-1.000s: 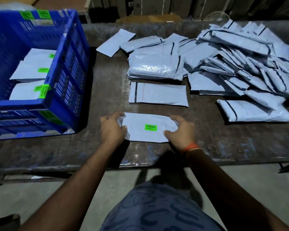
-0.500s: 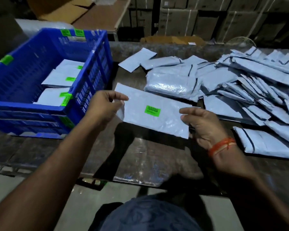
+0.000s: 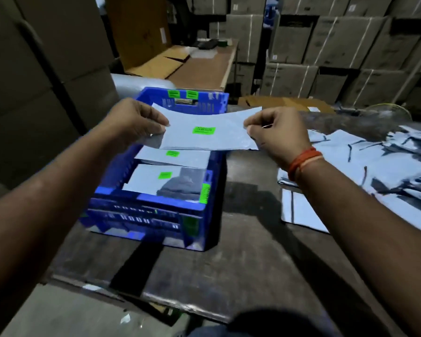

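While left hand [image 3: 134, 122] and right hand [image 3: 277, 135] pinched envelope [image 3: 204, 142] by short ends, fingers curled, it hung flat, label [image 3: 204, 130] up, over blue crate [image 3: 156, 210] near tabletop's [image 3: 241, 239] left edge. Likely best lowered level, ends released together.

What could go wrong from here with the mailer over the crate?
1. The mailer is pinched only at its ends by the left hand and right hand; an uneven release could let it fold or flip.
2. Its right end overhangs the blue crate, so it may catch the rim or land on the table.
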Demonstrator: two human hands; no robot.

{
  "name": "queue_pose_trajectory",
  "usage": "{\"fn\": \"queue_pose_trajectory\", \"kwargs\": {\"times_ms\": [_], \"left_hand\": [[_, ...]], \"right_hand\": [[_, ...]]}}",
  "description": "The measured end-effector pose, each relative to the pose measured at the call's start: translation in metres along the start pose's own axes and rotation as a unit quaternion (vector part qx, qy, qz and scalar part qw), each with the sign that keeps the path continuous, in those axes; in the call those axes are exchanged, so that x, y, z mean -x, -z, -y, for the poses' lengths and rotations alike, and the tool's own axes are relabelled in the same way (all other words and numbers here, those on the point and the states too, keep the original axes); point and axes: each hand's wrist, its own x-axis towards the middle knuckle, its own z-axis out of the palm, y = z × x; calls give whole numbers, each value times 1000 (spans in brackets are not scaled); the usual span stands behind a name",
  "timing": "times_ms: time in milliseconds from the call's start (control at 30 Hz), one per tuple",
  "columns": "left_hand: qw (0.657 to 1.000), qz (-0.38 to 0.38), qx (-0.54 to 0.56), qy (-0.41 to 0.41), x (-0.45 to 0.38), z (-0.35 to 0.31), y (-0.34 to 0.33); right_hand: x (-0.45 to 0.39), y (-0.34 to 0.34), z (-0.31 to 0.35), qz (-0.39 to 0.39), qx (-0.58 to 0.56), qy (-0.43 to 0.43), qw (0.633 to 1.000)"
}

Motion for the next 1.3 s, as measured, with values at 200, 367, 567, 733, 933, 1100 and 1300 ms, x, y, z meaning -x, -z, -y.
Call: {"fn": "queue_pose_trajectory", "kwargs": {"times_ms": [200, 367, 567, 733, 933, 1100, 1300], "left_hand": [[942, 44, -330, -38, -60, 62, 55], [870, 105, -477, -71, -88, 92, 44], [821, 172, -543, -38, -107, 134, 16], [800, 210, -562, -16, -110, 144, 4], [762, 255, -595, 2, -109, 139, -3], [822, 156, -544, -58, -105, 100, 1], [941, 45, -301, -147, -71, 28, -12]], "right_hand": [[-47, -105, 34, 89, 297, 41, 950], [-59, -172, 33, 143, 483, 2, 864], [-60, -212, 16, 270, 577, -73, 767], [-58, -224, 7, 336, 621, -71, 705], [-55, -226, 3, 334, 616, -76, 710], [-67, -202, 25, 216, 520, -17, 826], [-55, -120, 50, 57, 322, 20, 945]]}}
